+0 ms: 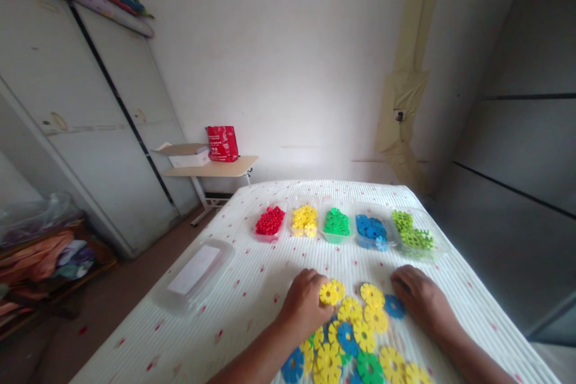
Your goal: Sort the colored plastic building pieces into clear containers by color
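Note:
My left hand (pixel 310 297) is closed on yellow snowflake discs (pixel 332 292), gripped at the fingertips over the upper left of a loose pile. Toothed plastic discs make up that pile: yellow ones (pixel 350 309), blue ones (pixel 347 337) and green ones (pixel 369 366), overlapping on the table. On the pile's right side, my right hand (pixel 420 300) rests on the cloth with its fingers curled under. Close to its fingers lies a blue disc (pixel 395 306). Whatever those fingers may hold is hidden from view.
Behind the hands stand clear tubs of sorted pieces: red (pixel 270 222), yellow (pixel 305 219), green (pixel 336 223), blue (pixel 371 230) and lime green (pixel 411 233). A clear lid (pixel 195 273) with white paper lies left. Beyond is a side table (pixel 229 167) with a red bag (pixel 222 144).

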`<state>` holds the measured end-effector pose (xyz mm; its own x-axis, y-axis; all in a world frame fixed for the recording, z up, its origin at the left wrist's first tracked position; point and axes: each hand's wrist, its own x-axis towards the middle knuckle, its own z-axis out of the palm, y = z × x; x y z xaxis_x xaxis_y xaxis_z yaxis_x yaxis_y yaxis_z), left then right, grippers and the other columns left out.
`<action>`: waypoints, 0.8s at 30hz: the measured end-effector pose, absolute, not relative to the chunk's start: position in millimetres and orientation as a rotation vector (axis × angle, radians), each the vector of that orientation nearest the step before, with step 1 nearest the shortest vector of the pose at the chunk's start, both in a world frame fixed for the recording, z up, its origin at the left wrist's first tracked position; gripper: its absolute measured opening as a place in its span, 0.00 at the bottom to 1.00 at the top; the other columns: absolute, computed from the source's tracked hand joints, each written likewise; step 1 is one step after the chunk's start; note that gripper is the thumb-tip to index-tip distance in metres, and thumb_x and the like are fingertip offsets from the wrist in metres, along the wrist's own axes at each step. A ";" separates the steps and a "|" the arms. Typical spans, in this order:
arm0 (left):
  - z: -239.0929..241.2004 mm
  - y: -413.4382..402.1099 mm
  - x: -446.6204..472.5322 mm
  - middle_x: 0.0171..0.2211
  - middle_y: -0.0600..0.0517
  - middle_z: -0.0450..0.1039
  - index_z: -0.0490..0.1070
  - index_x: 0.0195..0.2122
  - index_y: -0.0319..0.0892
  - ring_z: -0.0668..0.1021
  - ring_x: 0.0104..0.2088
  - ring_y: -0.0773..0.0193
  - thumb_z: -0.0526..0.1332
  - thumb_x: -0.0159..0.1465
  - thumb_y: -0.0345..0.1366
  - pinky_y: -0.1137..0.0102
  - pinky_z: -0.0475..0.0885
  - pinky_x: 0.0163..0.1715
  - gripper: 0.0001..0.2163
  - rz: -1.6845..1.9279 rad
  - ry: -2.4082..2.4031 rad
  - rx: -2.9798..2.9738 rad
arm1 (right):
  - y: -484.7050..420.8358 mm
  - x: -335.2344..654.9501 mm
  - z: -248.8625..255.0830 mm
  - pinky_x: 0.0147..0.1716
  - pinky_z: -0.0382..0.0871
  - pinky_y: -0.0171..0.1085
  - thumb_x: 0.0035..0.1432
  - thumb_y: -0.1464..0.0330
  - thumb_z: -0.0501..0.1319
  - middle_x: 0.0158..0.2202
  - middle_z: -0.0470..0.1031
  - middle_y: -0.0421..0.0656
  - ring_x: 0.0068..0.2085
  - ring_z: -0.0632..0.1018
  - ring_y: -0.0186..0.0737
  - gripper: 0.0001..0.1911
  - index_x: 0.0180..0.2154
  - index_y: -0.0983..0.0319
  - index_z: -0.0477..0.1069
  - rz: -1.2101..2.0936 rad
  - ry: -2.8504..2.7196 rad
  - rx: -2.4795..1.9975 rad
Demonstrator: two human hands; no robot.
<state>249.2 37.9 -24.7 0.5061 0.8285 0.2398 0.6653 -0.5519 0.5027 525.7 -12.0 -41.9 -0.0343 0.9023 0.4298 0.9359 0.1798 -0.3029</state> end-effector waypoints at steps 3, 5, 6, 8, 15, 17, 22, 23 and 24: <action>-22.7 43.2 245.5 0.35 0.50 0.72 0.73 0.36 0.41 0.72 0.38 0.60 0.63 0.46 0.30 0.69 0.68 0.39 0.14 0.706 1.222 2.341 | -12.6 525.1 -40.2 0.33 0.66 0.38 0.60 0.67 0.49 0.30 0.71 0.43 0.32 0.73 0.40 0.11 0.28 0.59 0.67 -0.063 -1.941 -1.732; -14.5 52.2 242.3 0.33 0.51 0.73 0.73 0.36 0.41 0.73 0.36 0.62 0.63 0.45 0.29 0.70 0.68 0.37 0.14 0.724 1.216 2.305 | -12.7 525.0 -39.9 0.33 0.65 0.38 0.60 0.66 0.49 0.30 0.71 0.43 0.32 0.73 0.40 0.12 0.28 0.59 0.67 -0.050 -1.950 -1.741; -7.7 59.0 240.8 0.32 0.52 0.73 0.74 0.36 0.41 0.73 0.35 0.62 0.62 0.45 0.28 0.70 0.68 0.37 0.14 0.738 1.222 2.301 | -12.6 525.0 -40.1 0.33 0.65 0.38 0.60 0.66 0.49 0.30 0.71 0.43 0.32 0.73 0.40 0.12 0.28 0.59 0.67 -0.047 -1.954 -1.746; 10.1 77.5 239.1 0.32 0.52 0.73 0.74 0.37 0.41 0.74 0.35 0.63 0.62 0.47 0.28 0.71 0.69 0.38 0.15 0.800 1.284 2.320 | -12.1 525.3 -41.1 0.33 0.65 0.37 0.60 0.66 0.49 0.30 0.71 0.43 0.33 0.73 0.40 0.12 0.29 0.59 0.67 -0.045 -1.957 -1.750; 57.1 171.1 258.1 0.38 0.48 0.74 0.73 0.43 0.41 0.74 0.41 0.60 0.62 0.51 0.32 0.69 0.67 0.43 0.16 0.914 1.583 2.378 | -11.7 524.6 -42.5 0.34 0.64 0.38 0.61 0.66 0.48 0.31 0.70 0.43 0.33 0.72 0.40 0.12 0.29 0.60 0.66 -0.029 -1.957 -1.776; 55.5 187.6 265.1 0.39 0.46 0.74 0.71 0.46 0.39 0.74 0.42 0.58 0.63 0.50 0.32 0.67 0.68 0.43 0.20 0.913 1.619 2.367 | -12.2 524.3 -42.0 0.34 0.64 0.38 0.61 0.67 0.48 0.31 0.70 0.44 0.33 0.72 0.41 0.12 0.29 0.60 0.66 -0.034 -1.957 -1.778; 42.1 178.3 261.0 0.40 0.45 0.74 0.71 0.46 0.39 0.75 0.40 0.60 0.57 0.55 0.27 0.67 0.68 0.44 0.16 0.968 1.565 2.402 | -12.4 525.2 -43.0 0.34 0.64 0.38 0.60 0.67 0.49 0.30 0.71 0.44 0.33 0.72 0.40 0.11 0.29 0.60 0.67 -0.042 -1.947 -1.745; 39.4 169.8 255.8 0.40 0.46 0.74 0.72 0.44 0.39 0.75 0.40 0.62 0.56 0.56 0.26 0.68 0.68 0.44 0.15 0.987 1.543 2.411 | -12.3 525.4 -43.3 0.34 0.64 0.38 0.59 0.67 0.49 0.30 0.71 0.44 0.33 0.72 0.40 0.11 0.29 0.60 0.68 -0.047 -1.940 -1.740; 36.5 160.3 249.5 0.40 0.47 0.74 0.73 0.43 0.40 0.75 0.40 0.63 0.55 0.57 0.25 0.69 0.68 0.44 0.14 1.005 1.524 2.418 | -12.4 525.5 -43.3 0.34 0.64 0.38 0.59 0.67 0.49 0.30 0.71 0.44 0.33 0.72 0.40 0.11 0.29 0.60 0.68 -0.051 -1.935 -1.738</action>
<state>249.5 160.3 36.5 0.2764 0.8373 0.4716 0.7633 -0.4895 0.4216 525.5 -12.4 -43.3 -0.0282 0.9131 0.4068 0.9331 0.1700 -0.3169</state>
